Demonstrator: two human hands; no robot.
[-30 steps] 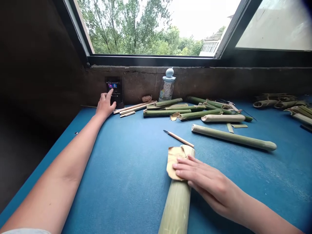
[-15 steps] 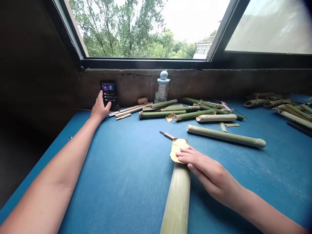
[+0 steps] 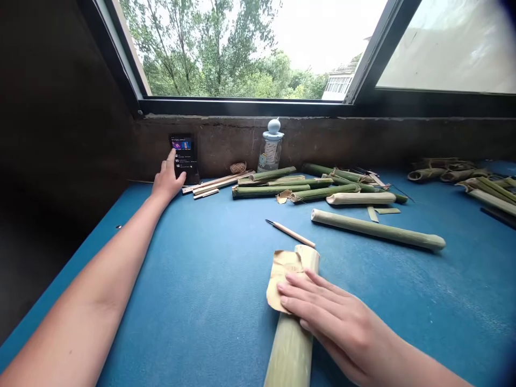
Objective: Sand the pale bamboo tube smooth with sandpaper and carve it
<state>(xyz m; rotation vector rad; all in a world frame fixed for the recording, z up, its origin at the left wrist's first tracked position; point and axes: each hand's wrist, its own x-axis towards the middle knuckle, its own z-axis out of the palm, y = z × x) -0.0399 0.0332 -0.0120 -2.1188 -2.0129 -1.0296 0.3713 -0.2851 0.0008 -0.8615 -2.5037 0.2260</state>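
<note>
My right hand [image 3: 322, 312] presses a folded piece of tan sandpaper [image 3: 279, 280] around the far end of a pale green bamboo tube [image 3: 289, 349], which lies pointing away from me on the blue table [image 3: 193, 290]. The tube's end shows just past the sandpaper. My left hand [image 3: 168, 180] reaches to the far wall, its fingertips on the lower left of a black smartphone [image 3: 185, 156] that leans upright with its screen lit. A thin paintbrush-like tool [image 3: 291, 234] lies just beyond the sandpaper.
A long bamboo tube [image 3: 374, 230] lies to the right. Along the wall are cut green bamboo pieces [image 3: 274, 189], thin wooden strips [image 3: 215, 184], a twine ball [image 3: 237, 167] and a glass jar with a blue lid [image 3: 271, 148]. More bamboo pieces [image 3: 484, 185] lie at far right.
My right hand has slid the sandpaper back toward me along the tube, after pushing it past the far end half a second ago. My left hand stays at the phone.
</note>
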